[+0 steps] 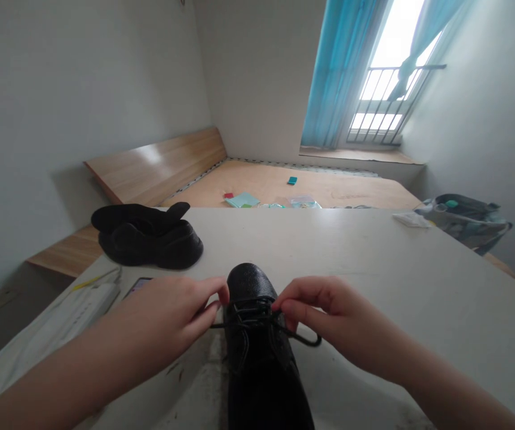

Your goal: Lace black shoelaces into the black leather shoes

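Observation:
A black leather lace-up shoe (257, 352) stands on the white table (374, 269), toe pointing away from me. My left hand (172, 316) pinches the black lace (302, 339) at the shoe's left side, thumb and forefinger closed. My right hand (324, 313) pinches the lace on the right side, where a loop of it trails onto the table. Both hands sit close to the eyelets.
A second black shoe (147, 236) lies on the table at the far left. A white power strip (82, 307) and a phone corner (138, 285) lie near my left arm. A grey bag (468, 218) sits at the right edge. Beyond are a wooden bed frame (284, 185) with small items, and a window.

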### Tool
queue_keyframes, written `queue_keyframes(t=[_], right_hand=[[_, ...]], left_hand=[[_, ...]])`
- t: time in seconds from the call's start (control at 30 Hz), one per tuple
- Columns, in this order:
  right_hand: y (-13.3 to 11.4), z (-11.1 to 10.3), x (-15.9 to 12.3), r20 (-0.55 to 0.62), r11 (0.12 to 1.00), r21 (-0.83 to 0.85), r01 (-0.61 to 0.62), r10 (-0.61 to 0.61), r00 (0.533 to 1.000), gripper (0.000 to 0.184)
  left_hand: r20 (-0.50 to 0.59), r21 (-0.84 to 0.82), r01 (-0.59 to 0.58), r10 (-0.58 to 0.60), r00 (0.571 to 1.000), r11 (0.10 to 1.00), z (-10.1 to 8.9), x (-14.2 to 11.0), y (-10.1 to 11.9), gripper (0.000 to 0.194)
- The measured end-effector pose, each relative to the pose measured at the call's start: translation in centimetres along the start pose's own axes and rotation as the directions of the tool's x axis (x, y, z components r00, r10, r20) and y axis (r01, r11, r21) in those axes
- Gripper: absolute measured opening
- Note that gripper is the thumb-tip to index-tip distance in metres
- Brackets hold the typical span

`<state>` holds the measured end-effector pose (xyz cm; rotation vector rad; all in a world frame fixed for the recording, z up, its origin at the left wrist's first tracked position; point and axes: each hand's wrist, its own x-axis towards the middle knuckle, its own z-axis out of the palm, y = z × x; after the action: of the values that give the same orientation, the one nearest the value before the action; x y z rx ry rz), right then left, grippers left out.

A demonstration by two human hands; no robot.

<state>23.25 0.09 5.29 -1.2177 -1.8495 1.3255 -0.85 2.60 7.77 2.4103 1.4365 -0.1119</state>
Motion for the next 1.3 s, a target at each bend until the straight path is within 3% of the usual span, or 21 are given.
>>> queue_keyframes(t=[0.1,0.17,0.27,0.33,0.4,0.47,0.5,0.57,0.6,0.63,0.7,0.73,0.8,0.87,1.03,1.13,1.2,1.3], right_hand=[[-0.2,0.2,-0.1,0.016,0.945,0.319,-0.067,0.066,0.998,0.022],[-0.5,0.3,-0.3,0.032,0.904,0.417,-0.092,0.087,0.996,0.020],[-0.7,0.3,-0.5,-0.130,0.959,0.282,-0.019,0.058,0.990,0.011],[-0.7,0.0,-0.4,-0.233,0.973,0.221,0.059,-0.006,0.972,0.012],[-0.6,-0.4,-0.4,-0.143,0.903,0.427,0.048,0.015,0.990,0.014],[-0.6,-0.8,-0.5,0.087,0.762,0.643,-0.079,0.031,0.996,0.018],[-0.7,-1.0,-0.7,0.180,0.744,0.654,-0.134,0.019,0.983,0.019],[-0.9,-1.1,-1.0,0.238,0.883,0.454,-0.122,0.012,0.971,0.021],[-1.1,-1.1,-1.2,0.208,0.968,0.244,-0.063,0.011,0.978,0.022],[-1.2,-1.0,-1.3,0.159,1.000,-0.018,0.002,0.001,0.987,0.024],[-1.1,-0.7,-1.4,0.037,0.865,-0.495,0.077,-0.067,0.997,0.027],[-0.9,-0.6,-1.4,-0.017,0.759,-0.646,0.081,-0.121,0.993,0.028],[-0.4,-0.5,-1.1,-0.096,0.603,-0.795,0.066,-0.232,0.968,0.028],[0.1,-0.6,-0.8,-0.118,0.562,-0.824,0.074,-0.299,0.947,0.026],[0.2,-1.5,-0.3,-0.097,0.685,-0.715,0.138,-0.294,0.951,0.007],[0.4,-1.2,0.0,0.005,0.708,-0.647,0.281,-0.365,0.931,0.015],[0.7,-0.7,0.3,0.082,0.727,-0.582,0.364,-0.394,0.916,0.009],[1.1,0.1,0.6,0.041,0.775,-0.476,0.415,-0.453,0.891,0.009]], left_hand=[[0.115,-0.119,-0.077,0.090,0.989,0.990,-0.2,-0.2,-0.7,0.019],[0.216,-0.240,-0.097,0.150,0.965,0.966,-0.4,-0.4,-0.7,0.013],[0.321,-0.438,-0.070,0.229,0.919,0.896,-0.5,-0.5,-0.2,0.017],[0.289,-0.579,-0.040,0.250,0.924,0.815,-0.3,-0.4,0.3,0.022],[0.219,-0.703,-0.020,0.244,0.945,0.711,0.3,-0.1,0.7,0.029],[0.152,-0.795,-0.001,0.202,0.968,0.606,1.1,0.2,0.9,0.037],[0.133,-0.831,0.015,0.173,0.976,0.556,1.6,0.3,0.8,0.041],[0.114,-0.877,0.051,0.103,0.988,0.478,2.6,0.4,0.6,0.048],[0.109,-0.888,0.067,0.067,0.992,0.455,3.0,0.4,0.5,0.049],[0.105,-0.892,0.079,0.036,0.994,0.444,3.3,0.4,0.4,0.050],[0.094,-0.889,0.091,-0.017,0.995,0.448,3.8,0.3,0.3,0.050],[0.088,-0.886,0.095,-0.036,0.995,0.454,3.9,0.2,0.3,0.050],[0.068,-0.874,0.093,-0.069,0.995,0.476,4.0,0.2,0.6,0.050],[0.033,-0.855,0.077,-0.094,0.995,0.513,3.8,0.1,0.8,0.050],[0.006,-0.838,0.026,-0.038,0.999,0.545,3.7,0.3,0.8,0.044],[-0.013,-0.841,-0.010,-0.002,1.000,0.540,4.1,0.4,0.5,0.042],[-0.031,-0.837,-0.023,-0.005,1.000,0.546,4.3,0.6,0.3,0.041],[-0.039,-0.841,-0.028,-0.009,0.999,0.541,4.5,0.6,0.2,0.040]])
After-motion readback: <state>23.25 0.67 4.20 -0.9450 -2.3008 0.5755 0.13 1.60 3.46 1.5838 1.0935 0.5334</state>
